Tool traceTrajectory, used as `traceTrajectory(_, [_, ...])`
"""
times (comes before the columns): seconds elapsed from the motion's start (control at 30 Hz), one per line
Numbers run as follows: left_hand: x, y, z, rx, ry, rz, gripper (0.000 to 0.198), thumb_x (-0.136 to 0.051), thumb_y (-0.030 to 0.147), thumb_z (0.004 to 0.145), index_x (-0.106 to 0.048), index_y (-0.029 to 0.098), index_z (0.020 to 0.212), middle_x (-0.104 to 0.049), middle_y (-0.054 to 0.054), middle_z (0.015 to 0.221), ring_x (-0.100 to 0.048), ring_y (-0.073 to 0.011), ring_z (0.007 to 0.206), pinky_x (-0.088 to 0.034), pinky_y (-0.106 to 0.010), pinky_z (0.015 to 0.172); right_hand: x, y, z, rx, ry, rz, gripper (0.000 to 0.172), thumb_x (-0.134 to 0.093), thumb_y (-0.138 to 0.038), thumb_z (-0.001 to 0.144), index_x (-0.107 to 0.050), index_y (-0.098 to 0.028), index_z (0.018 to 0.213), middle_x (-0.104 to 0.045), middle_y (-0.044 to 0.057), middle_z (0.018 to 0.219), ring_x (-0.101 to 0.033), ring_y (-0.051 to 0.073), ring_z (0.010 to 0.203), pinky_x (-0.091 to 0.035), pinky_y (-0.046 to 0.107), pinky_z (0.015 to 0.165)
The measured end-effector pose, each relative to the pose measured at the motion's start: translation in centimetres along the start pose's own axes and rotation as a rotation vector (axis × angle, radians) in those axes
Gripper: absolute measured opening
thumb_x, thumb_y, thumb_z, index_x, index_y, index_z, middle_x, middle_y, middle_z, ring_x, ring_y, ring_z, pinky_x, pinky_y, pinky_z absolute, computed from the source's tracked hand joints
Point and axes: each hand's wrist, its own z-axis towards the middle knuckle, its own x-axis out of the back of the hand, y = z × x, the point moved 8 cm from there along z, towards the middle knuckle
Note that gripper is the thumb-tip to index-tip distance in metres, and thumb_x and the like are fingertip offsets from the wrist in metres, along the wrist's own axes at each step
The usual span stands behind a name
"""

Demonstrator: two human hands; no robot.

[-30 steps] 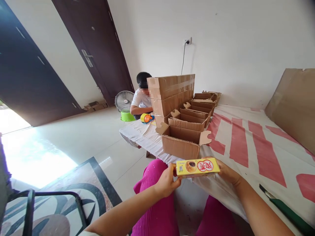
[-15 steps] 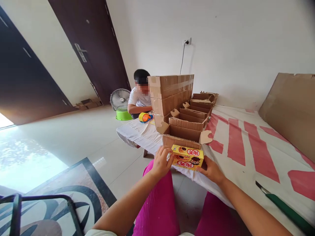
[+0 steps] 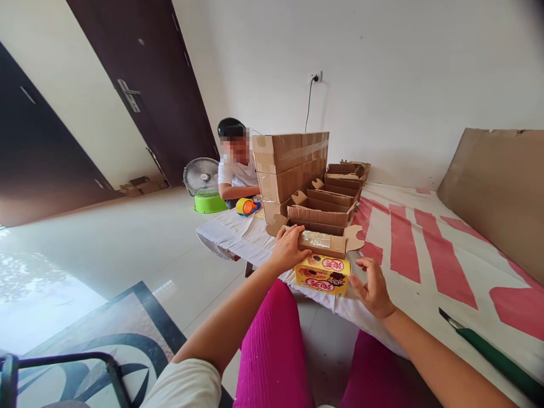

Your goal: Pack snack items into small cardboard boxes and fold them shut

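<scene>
A yellow printed box stands at the table's near edge, in front of the nearest brown carton. That carton is tilted, and clear tape shows on its upward face. My left hand lies over the carton's left end, its fingers on the cardboard and closed round the edge. Just right of the yellow box is my right hand, fingers apart, holding nothing.
Open cartons stand in a row behind, beside a stack of taped boxes. A person sits beyond, near a tape dispenser. A green-handled knife lies at right; large cardboard leans behind.
My left hand has moved off the yellow box onto the carton behind it. My right hand has let go of the yellow box and opened. The nearest carton has tipped over.
</scene>
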Motion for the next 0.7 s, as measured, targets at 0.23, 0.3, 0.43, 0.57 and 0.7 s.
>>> traceTrajectory(0.23, [0.2, -0.2, -0.5, 0.033, 0.142, -0.048, 0.074, -0.075, 0.029, 0.071, -0.039, 0.022, 0.135, -0.045, -0.013, 0.145, -0.040, -0.0278, 0.136, -0.025, -0.046, 0.113, -1.8, -8.0, 8.2, 0.332, -0.125, -0.163, 0.014, -0.056, -0.021, 0.089, -0.060, -0.022, 0.103, -0.065, 0.009, 0.108, -0.059, 0.025, 0.105, -0.048, 0.044, 0.094])
traceTrajectory(0.3, [0.2, -0.2, -0.7, 0.037, 0.178, -0.059, 0.075, -0.076, 0.028, 0.069, -0.040, 0.021, 0.134, -0.044, -0.014, 0.144, -0.039, -0.0277, 0.137, -0.025, -0.045, 0.112, -4.0, -7.8, 10.6, 0.310, -0.270, -0.227, 0.015, -0.059, -0.018, 0.087, -0.062, -0.020, 0.102, -0.068, 0.009, 0.109, -0.060, 0.025, 0.106, -0.047, 0.043, 0.094])
traceTrajectory(0.43, [0.1, -0.3, -1.0, 0.042, 0.209, -0.075, 0.074, -0.076, 0.027, 0.069, -0.040, 0.021, 0.133, -0.044, -0.014, 0.143, -0.039, -0.0272, 0.136, -0.024, -0.044, 0.112, -8.5, -7.2, 13.0, 0.296, -0.635, -0.437, 0.018, -0.060, -0.018, 0.087, -0.065, -0.017, 0.105, -0.071, 0.007, 0.109, -0.064, 0.024, 0.103, -0.047, 0.037, 0.090])
traceTrajectory(0.57, [0.1, -0.4, -1.2, 0.041, 0.201, -0.077, 0.074, -0.074, 0.028, 0.070, -0.039, 0.023, 0.135, -0.044, -0.013, 0.144, -0.039, -0.0281, 0.136, -0.024, -0.045, 0.112, -10.5, -8.3, 13.5, 0.409, -0.835, -0.667, 0.019, -0.052, -0.025, 0.093, -0.065, -0.014, 0.103, -0.073, 0.011, 0.103, -0.068, 0.025, 0.096, -0.045, 0.034, 0.080])
traceTrajectory(0.7, [0.0, -0.5, -1.1, 0.044, 0.186, -0.079, 0.074, -0.074, 0.028, 0.070, -0.040, 0.021, 0.135, -0.043, -0.015, 0.144, -0.040, -0.0283, 0.136, -0.024, -0.045, 0.111, -11.5, -8.9, 13.3, 0.477, -0.894, -0.765, 0.022, -0.047, -0.021, 0.094, -0.067, -0.013, 0.100, -0.074, 0.012, 0.097, -0.069, 0.026, 0.091, -0.044, 0.034, 0.076])
